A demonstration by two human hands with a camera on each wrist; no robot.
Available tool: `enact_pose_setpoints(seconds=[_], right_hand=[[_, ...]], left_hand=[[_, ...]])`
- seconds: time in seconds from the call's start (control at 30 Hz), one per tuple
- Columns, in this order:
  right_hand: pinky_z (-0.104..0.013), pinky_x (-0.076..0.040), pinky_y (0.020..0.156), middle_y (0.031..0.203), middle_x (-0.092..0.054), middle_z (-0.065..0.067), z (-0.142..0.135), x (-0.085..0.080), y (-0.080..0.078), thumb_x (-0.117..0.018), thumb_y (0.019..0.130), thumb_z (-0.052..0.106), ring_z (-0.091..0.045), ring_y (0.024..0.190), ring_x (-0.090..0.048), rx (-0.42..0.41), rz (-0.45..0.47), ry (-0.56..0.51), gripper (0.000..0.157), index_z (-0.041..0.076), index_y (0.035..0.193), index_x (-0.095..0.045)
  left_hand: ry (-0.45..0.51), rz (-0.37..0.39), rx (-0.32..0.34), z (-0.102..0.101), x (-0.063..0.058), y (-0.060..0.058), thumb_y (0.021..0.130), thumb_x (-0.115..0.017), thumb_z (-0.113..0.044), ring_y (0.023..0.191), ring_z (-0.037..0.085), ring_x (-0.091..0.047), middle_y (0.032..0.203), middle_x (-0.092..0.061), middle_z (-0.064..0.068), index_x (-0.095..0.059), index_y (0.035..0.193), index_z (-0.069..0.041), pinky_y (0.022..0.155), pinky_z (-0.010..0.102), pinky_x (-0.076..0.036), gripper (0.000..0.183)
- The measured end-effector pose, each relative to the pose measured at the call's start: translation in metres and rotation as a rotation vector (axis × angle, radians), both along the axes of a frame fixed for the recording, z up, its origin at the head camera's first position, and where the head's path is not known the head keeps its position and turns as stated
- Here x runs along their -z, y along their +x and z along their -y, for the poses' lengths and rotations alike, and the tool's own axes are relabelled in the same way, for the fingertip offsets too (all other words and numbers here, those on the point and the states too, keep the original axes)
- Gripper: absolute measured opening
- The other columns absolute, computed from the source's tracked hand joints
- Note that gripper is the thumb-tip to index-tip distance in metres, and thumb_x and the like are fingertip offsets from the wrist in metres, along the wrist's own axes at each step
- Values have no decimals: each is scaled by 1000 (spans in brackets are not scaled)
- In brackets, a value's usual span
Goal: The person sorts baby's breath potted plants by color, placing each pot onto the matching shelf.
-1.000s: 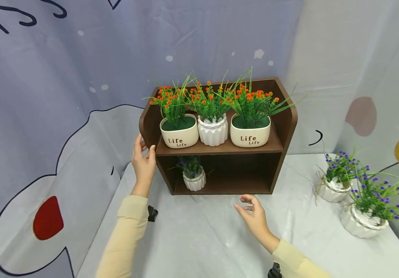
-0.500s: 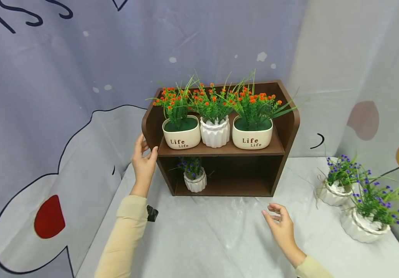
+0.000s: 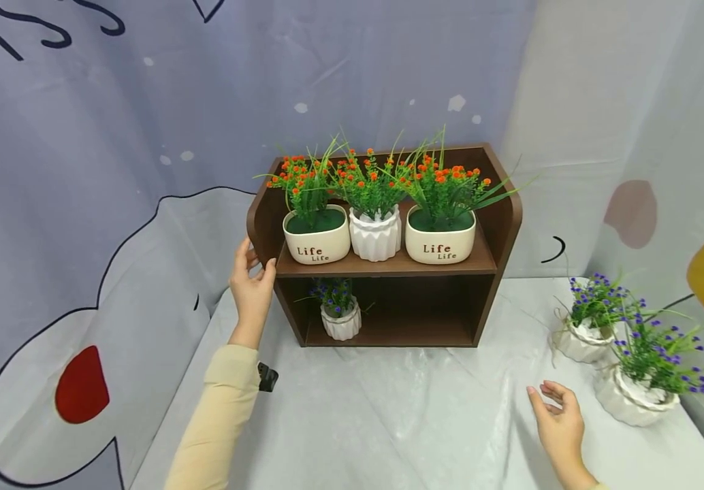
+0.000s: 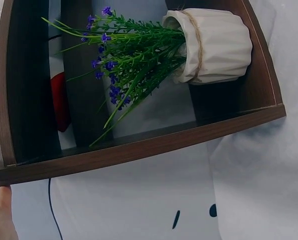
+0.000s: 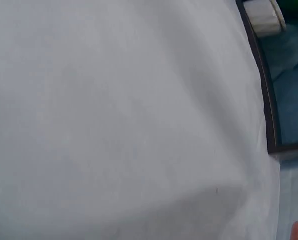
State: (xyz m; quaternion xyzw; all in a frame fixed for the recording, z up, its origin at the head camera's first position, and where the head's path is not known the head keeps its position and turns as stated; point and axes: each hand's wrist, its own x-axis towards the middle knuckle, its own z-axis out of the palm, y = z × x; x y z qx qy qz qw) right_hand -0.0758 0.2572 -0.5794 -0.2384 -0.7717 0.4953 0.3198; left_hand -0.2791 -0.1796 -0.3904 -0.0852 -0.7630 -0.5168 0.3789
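Observation:
My left hand [image 3: 252,292] rests against the left side of a brown two-tier shelf [image 3: 389,267], thumb by the front edge and fingers on the outer face. The left wrist view shows fingers [image 4: 3,197] at that side panel. Inside the lower tier, at the left, stands a white pleated flowerpot [image 3: 342,321] with purple flowers; a twine tie circles the pot [image 4: 216,47] in the left wrist view. Over the table at right, my right hand [image 3: 559,429] holds nothing, fingers loosely bent, left of a white flowerpot [image 3: 630,401] with purple flowers. Another such pot [image 3: 581,342] stands just behind it.
On the upper tier stand two cream oval pots [image 3: 317,246] [image 3: 440,245] lettered "Life", with a white ribbed pot [image 3: 376,236] between them, all with orange flowers. A printed curtain [image 3: 352,61] hangs behind. A whitish cloth covers the table [image 3: 389,422].
My right hand has moved from in front of the shelf rightward and nearer the front, toward the two pots at right. My left hand stays at the shelf's side.

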Motion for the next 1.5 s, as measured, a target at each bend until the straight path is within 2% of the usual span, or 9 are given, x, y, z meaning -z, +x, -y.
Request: enact_pose_setpoints(seconds=[0.1, 0.33, 0.6, 0.73, 0.87, 0.97, 1.03, 1.3, 1.5], right_hand=[[4, -37, 68, 87, -47, 32, -12, 0, 3, -68, 86, 9, 17, 82, -46, 76, 9, -31, 28, -4, 108, -56], [5, -36, 67, 89, -44, 26, -39, -1, 9, -67, 85, 13, 15, 84, -44, 247, -38, -123, 31, 32, 97, -46], [-4, -34, 77, 94, -31, 23, -64, -5, 13, -69, 82, 18, 13, 87, -34, 407, -18, -187, 39, 34, 104, -41], [-13, -28, 90, 94, -27, 23, -73, -6, 13, -72, 78, 20, 12, 89, -27, 469, -27, -187, 47, 27, 113, -41], [-17, -28, 99, 98, -24, 23, -78, -3, 14, -75, 77, 25, 12, 91, -26, 501, -7, -215, 51, 29, 114, -41], [-20, -29, 104, 102, -23, 23, -82, -2, 16, -76, 76, 26, 11, 94, -27, 511, 8, -235, 56, 23, 121, -43], [-22, -27, 107, 109, -25, 21, -85, -2, 16, -76, 76, 26, 7, 103, -31, 493, 19, -239, 63, 17, 129, -43], [-25, -12, 116, 149, -19, -19, -99, -4, 14, -76, 78, 25, -25, 138, -18, 365, 82, -243, 90, 5, 147, -22], [-28, -10, 117, 150, -14, -21, -110, -4, 17, -76, 77, 27, -29, 138, -13, 354, 131, -251, 95, 4, 148, -17]], left_hand=[[-4, 0, -21, 0, 0, 0, 85, -68, 1, 97, 27, -60, 108, -62, 21, -53, 132, -6, 77, 27, -56, 50], [10, -19, -18, 1, 0, 0, 85, -69, -1, 94, 27, -59, 107, -62, 23, -54, 131, -5, 74, 8, -48, 49], [28, -5, -27, 3, -3, -1, 84, -70, -2, 93, 32, -60, 108, -61, 26, -50, 134, -1, 72, 1, -43, 54], [-3, -24, -30, 5, -3, -2, 84, -71, -5, 92, 30, -61, 108, -63, 23, -52, 133, -4, 72, 4, -46, 53], [-33, -53, -42, 7, -4, -3, 82, -73, -5, 93, 32, -63, 108, -63, 22, -54, 131, -5, 75, 30, -58, 53], [-40, -49, -35, 7, -5, -3, 81, -73, -2, 96, 33, -64, 111, -62, 22, -54, 131, -4, 77, 49, -56, 53], [-40, -34, -27, 7, -8, -2, 81, -73, 0, 97, 34, -63, 112, -61, 24, -53, 131, -2, 78, 48, -56, 54], [-28, 13, 48, 2, -32, 20, 81, -69, 8, 103, 38, -60, 119, -55, 32, -48, 132, 7, 77, 9, -49, 55], [-51, 8, 65, -2, -37, 20, 83, -69, 5, 104, 36, -61, 120, -57, 28, -49, 132, 6, 83, 37, -56, 53]])
